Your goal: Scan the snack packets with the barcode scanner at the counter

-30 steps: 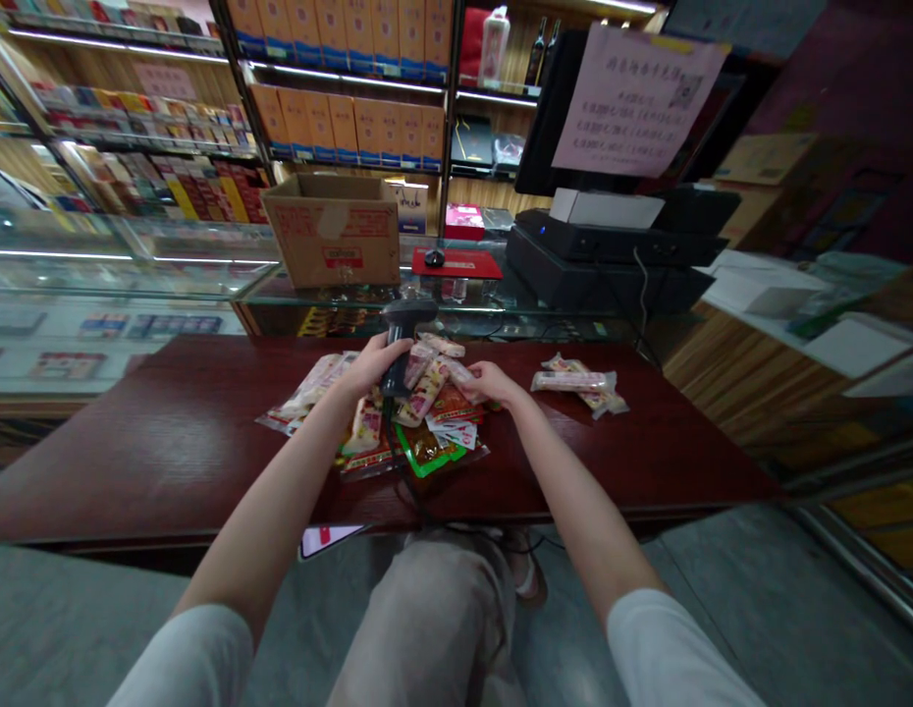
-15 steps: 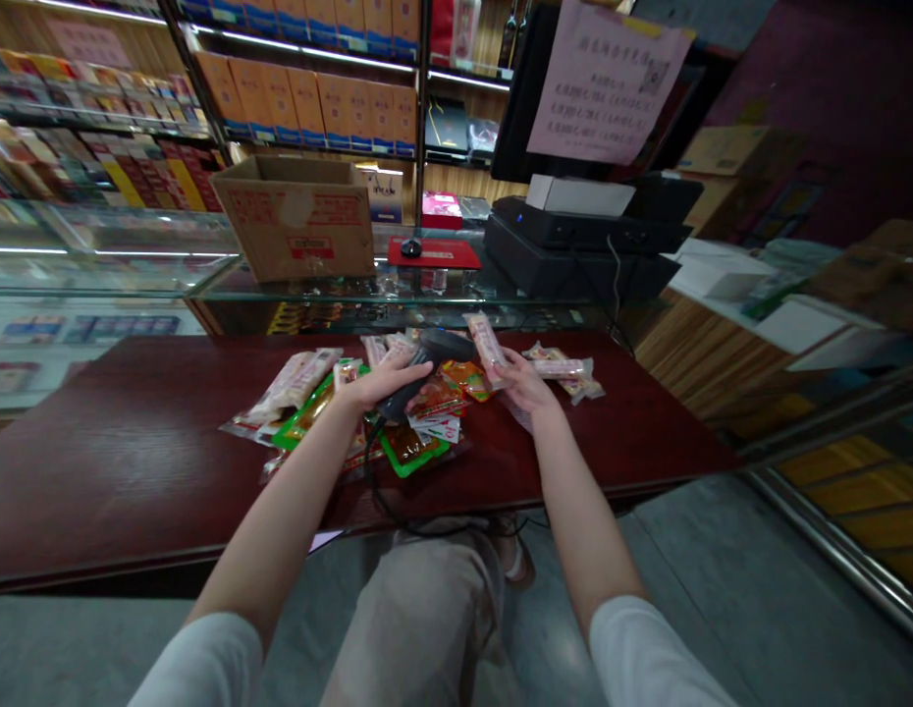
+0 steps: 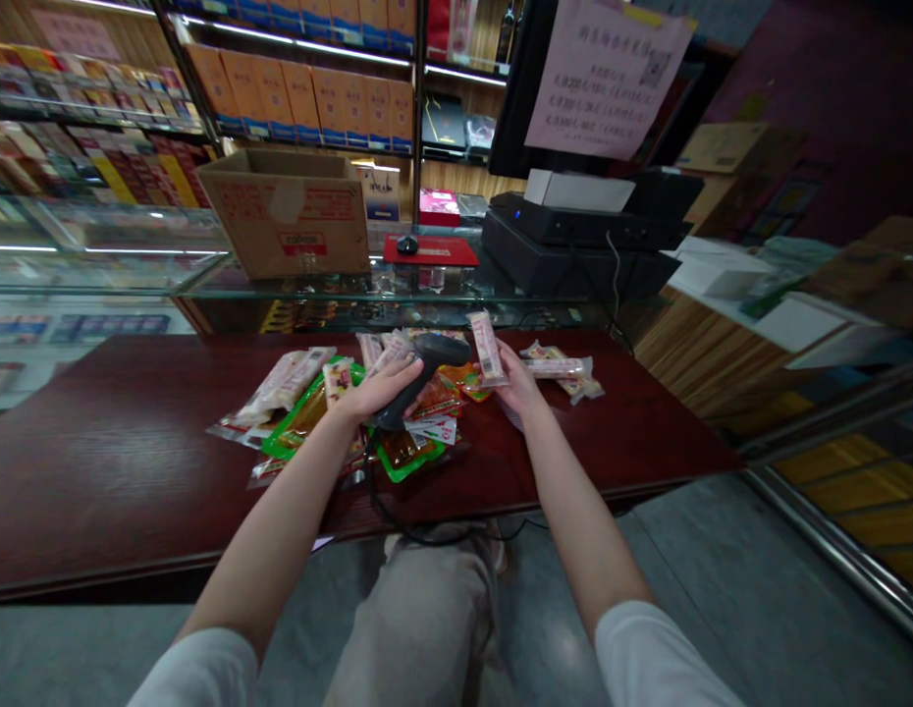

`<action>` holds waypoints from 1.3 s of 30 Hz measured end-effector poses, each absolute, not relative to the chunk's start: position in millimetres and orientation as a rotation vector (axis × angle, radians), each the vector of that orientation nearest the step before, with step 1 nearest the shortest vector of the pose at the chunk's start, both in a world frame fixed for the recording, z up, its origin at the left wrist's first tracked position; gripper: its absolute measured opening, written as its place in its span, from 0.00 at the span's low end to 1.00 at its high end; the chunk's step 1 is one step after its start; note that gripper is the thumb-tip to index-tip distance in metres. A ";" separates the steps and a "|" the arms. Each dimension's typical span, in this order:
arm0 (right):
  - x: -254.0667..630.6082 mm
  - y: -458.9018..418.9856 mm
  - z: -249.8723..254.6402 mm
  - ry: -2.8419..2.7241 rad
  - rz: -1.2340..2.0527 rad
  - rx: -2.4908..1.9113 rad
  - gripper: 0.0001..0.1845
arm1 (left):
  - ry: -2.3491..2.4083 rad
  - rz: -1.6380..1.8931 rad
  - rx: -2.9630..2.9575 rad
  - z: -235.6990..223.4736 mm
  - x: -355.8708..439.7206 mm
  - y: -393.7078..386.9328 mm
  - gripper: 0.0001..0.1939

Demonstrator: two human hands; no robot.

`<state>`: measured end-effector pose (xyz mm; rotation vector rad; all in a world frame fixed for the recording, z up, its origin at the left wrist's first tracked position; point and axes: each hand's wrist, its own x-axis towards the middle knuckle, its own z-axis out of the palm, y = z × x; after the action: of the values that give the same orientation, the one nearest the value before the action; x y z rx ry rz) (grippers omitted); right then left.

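My left hand (image 3: 383, 391) is wrapped round the grip of a black barcode scanner (image 3: 440, 349), whose head points right. In my right hand (image 3: 516, 381) is a narrow snack bar in a pale wrapper (image 3: 487, 352), tilted upright in front of the scanner's head. Under and around the scanner lies a pile of packaged snacks, among them a green-edged packet (image 3: 301, 417), another green-edged packet (image 3: 408, 454) and an orange-red packet (image 3: 463, 378). Several pale-wrapped bars (image 3: 287, 381) rest at the pile's left. More wrapped bars (image 3: 563, 367) lie right of my right hand.
The dark red table (image 3: 147, 462) carries the snacks. Behind it a glass counter holds an open cardboard box (image 3: 287, 221), a mouse on a red mat (image 3: 434, 251) and a black cash drawer (image 3: 574, 250) below a monitor. The scanner's cable (image 3: 375, 496) hangs over the front edge.
The bar in my right hand has turned slightly more upright, its printed side facing me more. The scanner stays in my left hand, and the view has shifted a little.
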<state>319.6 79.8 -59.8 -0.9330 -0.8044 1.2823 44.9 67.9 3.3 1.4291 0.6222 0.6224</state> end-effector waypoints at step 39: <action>364.5 63.8 -25.5 -1.540 -0.303 -2.071 0.14 | 0.803 1.094 1.150 21.8 13.4 70.2 0.30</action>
<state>364.5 63.8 -25.5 -2.0713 -1.5398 -0.3030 13.4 70.2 21.8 1.1502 0.8028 1.0944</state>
